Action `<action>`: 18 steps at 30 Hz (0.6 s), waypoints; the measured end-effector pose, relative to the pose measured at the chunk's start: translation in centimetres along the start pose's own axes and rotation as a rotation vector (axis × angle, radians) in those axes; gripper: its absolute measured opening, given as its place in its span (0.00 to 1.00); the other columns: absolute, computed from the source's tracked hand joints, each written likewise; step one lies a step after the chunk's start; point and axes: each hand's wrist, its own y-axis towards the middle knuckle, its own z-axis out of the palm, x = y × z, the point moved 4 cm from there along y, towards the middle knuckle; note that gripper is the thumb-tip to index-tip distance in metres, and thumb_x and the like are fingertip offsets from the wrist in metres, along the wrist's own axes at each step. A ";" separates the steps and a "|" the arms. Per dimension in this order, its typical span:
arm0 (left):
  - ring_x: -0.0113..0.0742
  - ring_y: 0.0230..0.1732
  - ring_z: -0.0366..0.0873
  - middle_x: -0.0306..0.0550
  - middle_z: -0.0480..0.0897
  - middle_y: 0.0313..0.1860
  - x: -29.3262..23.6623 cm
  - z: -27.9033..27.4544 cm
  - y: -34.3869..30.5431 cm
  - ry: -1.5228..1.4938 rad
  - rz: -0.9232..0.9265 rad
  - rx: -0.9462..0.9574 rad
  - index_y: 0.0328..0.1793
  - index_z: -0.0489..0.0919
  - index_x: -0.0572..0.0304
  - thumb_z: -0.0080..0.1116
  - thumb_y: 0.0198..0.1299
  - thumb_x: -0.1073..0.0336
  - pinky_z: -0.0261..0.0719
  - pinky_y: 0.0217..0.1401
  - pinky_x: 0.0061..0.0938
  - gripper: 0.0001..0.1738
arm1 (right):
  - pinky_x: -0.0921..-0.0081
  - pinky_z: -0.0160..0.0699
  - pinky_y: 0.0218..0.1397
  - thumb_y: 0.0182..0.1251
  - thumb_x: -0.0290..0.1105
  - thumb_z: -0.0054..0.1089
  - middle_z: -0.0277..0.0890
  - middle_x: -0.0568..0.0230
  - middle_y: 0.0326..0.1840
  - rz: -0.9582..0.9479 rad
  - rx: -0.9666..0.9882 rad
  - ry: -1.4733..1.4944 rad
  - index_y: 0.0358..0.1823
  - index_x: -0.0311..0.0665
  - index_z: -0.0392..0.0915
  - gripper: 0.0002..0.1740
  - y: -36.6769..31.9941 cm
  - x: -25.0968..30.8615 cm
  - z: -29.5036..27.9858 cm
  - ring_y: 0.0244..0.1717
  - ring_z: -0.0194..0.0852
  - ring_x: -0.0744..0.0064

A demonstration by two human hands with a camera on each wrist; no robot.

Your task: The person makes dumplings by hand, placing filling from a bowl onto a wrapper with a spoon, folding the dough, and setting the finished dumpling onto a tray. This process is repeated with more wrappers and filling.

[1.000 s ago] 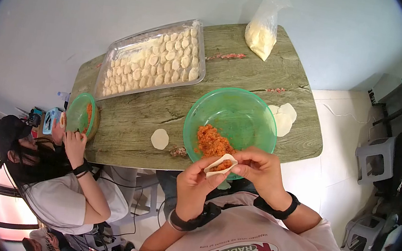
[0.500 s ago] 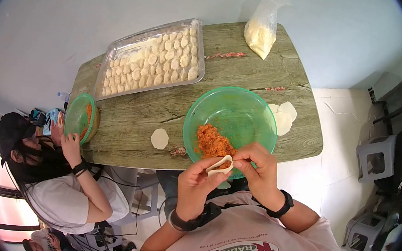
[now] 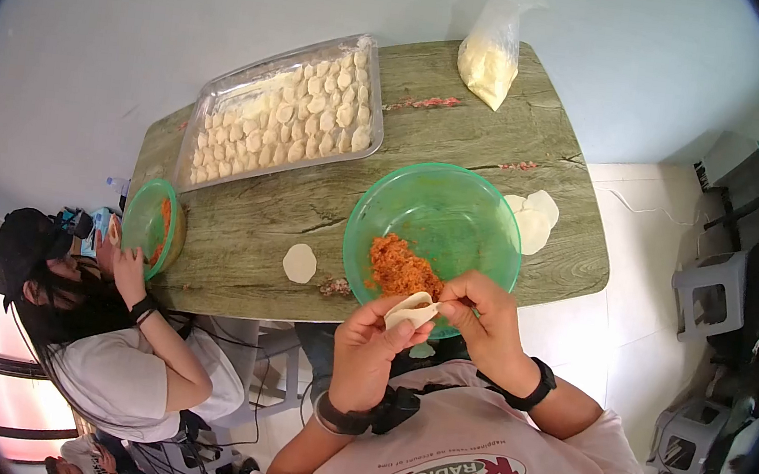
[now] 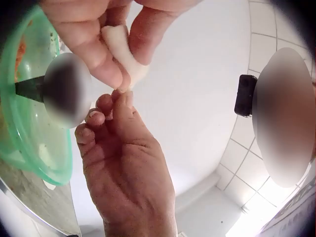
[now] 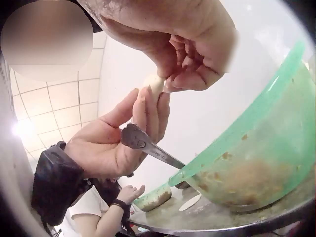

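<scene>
A dumpling [image 3: 410, 312] with a pale wrapper folded around orange filling sits in my left hand [image 3: 363, 352], held between its thumb and fingers. My right hand [image 3: 492, 334] pinches the wrapper's right end. In the left wrist view, the folded dumpling [image 4: 120, 47] shows between the upper hand's fingers, the other hand's fingertips at its tip. Just beyond both hands is a green bowl [image 3: 443, 174], with orange filling [image 3: 400, 266] heaped on its near left side. A metal utensil handle [image 5: 160, 154] slants up over the bowl's rim in the right wrist view.
One round wrapper [image 3: 300, 264] lies left of the bowl, several stacked wrappers [image 3: 535, 227] right of it. Behind stands a metal tray [image 3: 374, 133] with rows of dumplings, plus a plastic bag [image 3: 487, 71]. At left, another person [image 3: 122, 358] works beside a second green bowl [image 3: 175, 242].
The wrapper has folded further over its filling, so less orange shows. My right hand has shifted to pinch its right end. The other person's hand has lowered towards the second bowl.
</scene>
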 end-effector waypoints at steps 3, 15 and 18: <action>0.39 0.45 0.82 0.54 0.80 0.50 0.0 -0.1 0.0 0.046 -0.003 -0.008 0.56 0.73 0.68 0.58 0.61 0.71 0.82 0.50 0.31 0.18 | 0.76 0.71 0.35 0.59 0.21 0.58 0.73 0.59 0.31 -0.042 -0.010 -0.054 0.39 0.32 0.76 0.07 0.1 0.0 -0.1 0.32 0.73 0.68; 0.36 0.45 0.81 0.53 0.81 0.47 -0.5 0.2 -0.1 0.251 0.118 -0.005 0.52 0.76 0.71 0.62 0.56 0.73 0.81 0.49 0.28 0.17 | 0.79 0.71 0.34 0.57 0.20 0.61 0.72 0.63 0.35 -0.050 0.024 0.133 0.37 0.33 0.76 0.07 0.2 0.6 0.0 0.32 0.72 0.73; 0.36 0.45 0.81 0.52 0.81 0.46 -0.5 0.3 -0.1 0.265 0.134 -0.001 0.52 0.76 0.71 0.62 0.56 0.73 0.80 0.49 0.27 0.18 | 0.78 0.70 0.34 0.56 0.20 0.61 0.71 0.63 0.32 -0.079 0.024 0.088 0.35 0.33 0.75 0.06 0.3 0.7 -0.1 0.32 0.71 0.72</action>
